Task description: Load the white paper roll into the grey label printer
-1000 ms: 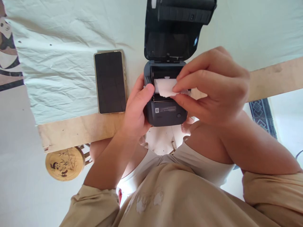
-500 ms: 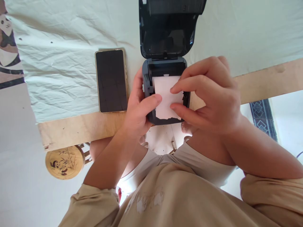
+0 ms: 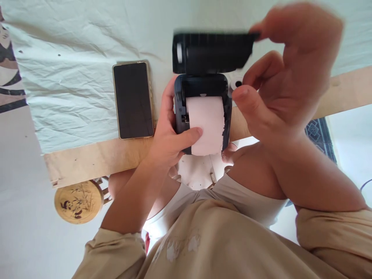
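Note:
My left hand (image 3: pixel 171 135) grips a small black portable printer (image 3: pixel 178 112) by its left side, thumb pressed on the paper. White paper (image 3: pixel 207 116) with a ragged edge lies in the printer's bay, its loose end reaching over the front rim. The hinged printer lid (image 3: pixel 215 52) stands up, tilted part way. My right hand (image 3: pixel 290 69), smeared by motion, has its fingertips at the lid's right corner, and its thumb is apart, lower down. Beside that thumb is a small white round piece (image 3: pixel 236 84) with a dark hole, partly hidden.
A phone (image 3: pixel 133 100) with a dark screen lies left of the printer on a pale green cloth (image 3: pixel 72 77). The wooden table edge (image 3: pixel 95 164) runs below. A round stool (image 3: pixel 78 201) with panda drawings stands at lower left, and my legs are beneath the printer.
My right hand has moved from the paper up to the lid's corner, and the lid has swung partly forward. The paper's end now reaches further over the front. My left hand keeps its hold.

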`<state>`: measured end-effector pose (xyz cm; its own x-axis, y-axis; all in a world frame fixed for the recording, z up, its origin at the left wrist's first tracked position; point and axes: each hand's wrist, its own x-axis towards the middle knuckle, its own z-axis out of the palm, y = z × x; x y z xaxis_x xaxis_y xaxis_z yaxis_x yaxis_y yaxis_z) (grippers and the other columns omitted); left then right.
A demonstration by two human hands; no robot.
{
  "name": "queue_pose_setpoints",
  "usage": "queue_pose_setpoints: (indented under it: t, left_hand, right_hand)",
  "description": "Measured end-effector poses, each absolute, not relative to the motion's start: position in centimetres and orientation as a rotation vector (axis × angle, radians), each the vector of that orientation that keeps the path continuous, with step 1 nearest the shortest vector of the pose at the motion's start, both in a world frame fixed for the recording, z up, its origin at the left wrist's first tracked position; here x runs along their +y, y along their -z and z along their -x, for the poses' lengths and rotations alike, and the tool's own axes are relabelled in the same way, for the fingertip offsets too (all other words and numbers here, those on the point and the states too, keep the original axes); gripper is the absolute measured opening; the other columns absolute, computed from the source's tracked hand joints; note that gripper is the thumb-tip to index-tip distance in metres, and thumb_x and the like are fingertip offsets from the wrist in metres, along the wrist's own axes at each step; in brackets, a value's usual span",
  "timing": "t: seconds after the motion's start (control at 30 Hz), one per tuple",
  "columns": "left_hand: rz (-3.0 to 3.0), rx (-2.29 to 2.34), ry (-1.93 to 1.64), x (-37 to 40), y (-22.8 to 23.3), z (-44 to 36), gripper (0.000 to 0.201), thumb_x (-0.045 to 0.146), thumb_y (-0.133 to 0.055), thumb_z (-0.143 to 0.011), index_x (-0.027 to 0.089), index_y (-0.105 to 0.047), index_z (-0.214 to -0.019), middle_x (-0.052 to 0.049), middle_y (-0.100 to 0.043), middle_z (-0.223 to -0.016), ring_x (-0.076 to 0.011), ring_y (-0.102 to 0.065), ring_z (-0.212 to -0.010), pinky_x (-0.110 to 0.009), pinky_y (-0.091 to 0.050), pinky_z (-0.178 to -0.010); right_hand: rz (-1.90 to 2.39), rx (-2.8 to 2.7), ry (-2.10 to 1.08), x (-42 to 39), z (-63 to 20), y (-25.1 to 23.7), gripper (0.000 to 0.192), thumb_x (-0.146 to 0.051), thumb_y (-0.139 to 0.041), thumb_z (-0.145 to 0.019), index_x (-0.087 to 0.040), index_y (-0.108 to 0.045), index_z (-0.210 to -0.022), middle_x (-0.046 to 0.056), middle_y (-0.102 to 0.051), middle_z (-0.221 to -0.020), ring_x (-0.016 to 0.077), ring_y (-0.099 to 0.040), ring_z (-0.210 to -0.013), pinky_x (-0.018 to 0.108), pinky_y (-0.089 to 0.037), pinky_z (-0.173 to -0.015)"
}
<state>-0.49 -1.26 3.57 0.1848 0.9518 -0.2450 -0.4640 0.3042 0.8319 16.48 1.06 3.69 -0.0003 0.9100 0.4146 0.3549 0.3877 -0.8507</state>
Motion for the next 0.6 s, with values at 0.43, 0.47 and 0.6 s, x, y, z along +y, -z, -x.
queue_pose_setpoints:
  t: [0.43,0.47,0.6]
  left_hand:
    - [-0.61,0.807,-1.2,-1.49,-3.32,0.22,0.079,0.013,-0.074,-0.057,0.029,-0.042,-0.128,0.001,-0.064,-0.092,-0.0224,-0.064,-0.103,-0.029,-0.053,-0.08]
    - [-0.606,0.805,-1.2,-1.5,-3.3,0.2,0.076,0.014,-0.074,-0.057,0.029,-0.043,-0.125,0.001,-0.064,-0.094,-0.0227,-0.063,-0.105,-0.029,-0.052,-0.081]
    - [-0.591,0.761,-1.247,-1.55,-3.72,-0.05,0.046,0.024,-0.065,-0.07,0.028,-0.049,-0.113,-0.001,-0.063,-0.103,-0.0221,-0.059,-0.113,-0.028,-0.051,-0.08]
  right_hand:
    - [0.974,-2.04,-0.266,0.41,-16.11,-3.82,0.01,-0.018,-0.058,-0.076,-0.02,-0.061,-0.085,0.005,-0.058,-0.111,0.0107,-0.054,-0.074,0.032,-0.049,-0.063]
    - [0.954,-2.057,-0.22,0.45,-16.1,-3.84,0.009,-0.018,-0.058,-0.076,-0.02,-0.061,-0.084,0.004,-0.06,-0.109,0.011,-0.054,-0.074,0.034,-0.049,-0.067]
    - [0.997,-2.076,-0.074,0.24,-15.89,-4.28,0.01,-0.024,-0.058,-0.079,-0.024,-0.061,-0.088,0.001,-0.065,-0.104,0.0192,-0.058,-0.094,0.043,-0.047,-0.087]
